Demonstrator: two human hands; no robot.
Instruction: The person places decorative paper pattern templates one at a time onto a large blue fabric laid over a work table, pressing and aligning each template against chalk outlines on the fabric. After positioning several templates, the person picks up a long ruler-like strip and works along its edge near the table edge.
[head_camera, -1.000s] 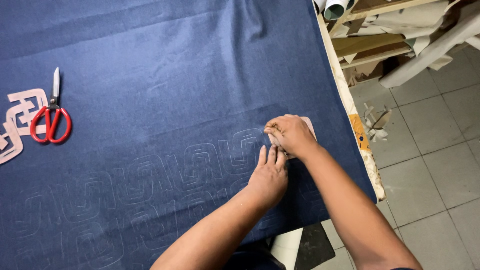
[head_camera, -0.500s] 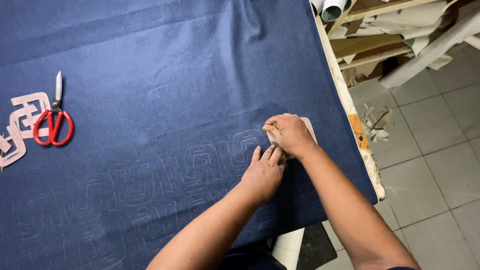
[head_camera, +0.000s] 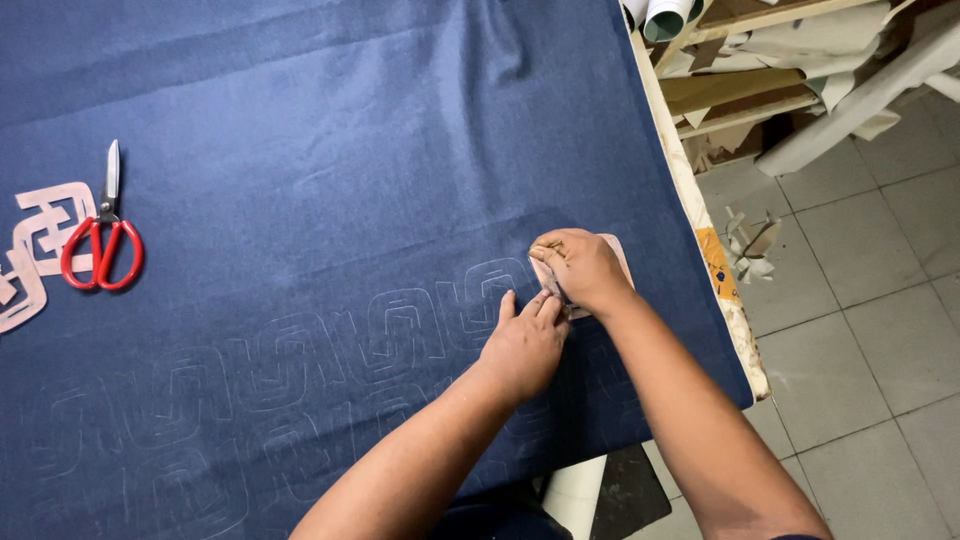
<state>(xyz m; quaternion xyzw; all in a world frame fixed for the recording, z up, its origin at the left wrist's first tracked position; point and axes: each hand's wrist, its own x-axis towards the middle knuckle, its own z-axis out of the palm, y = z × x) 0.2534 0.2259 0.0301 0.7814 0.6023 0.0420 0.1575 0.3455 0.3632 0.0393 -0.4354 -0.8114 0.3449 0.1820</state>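
Dark blue denim cloth (head_camera: 330, 150) covers the table, with pale chalk outlines (head_camera: 390, 325) of interlocking shapes drawn across its near part. A pinkish cardboard template (head_camera: 612, 250) lies on the cloth near the right edge. My left hand (head_camera: 525, 345) presses flat on the cloth just beside the template. Over the template sits my right hand (head_camera: 580, 268), fingers pinched on a small marker that I cannot make out, its tip at the template's left edge.
Red-handled scissors (head_camera: 100, 235) lie on the cloth at the far left, on top of pale cut-out templates (head_camera: 40, 250). The table's worn edge (head_camera: 715, 270) runs down the right side. Beyond it are a tiled floor, paper scraps (head_camera: 750, 240) and wooden shelving with rolls.
My left hand has shifted slightly up and toward the template. The right hand stays on the template with little movement.
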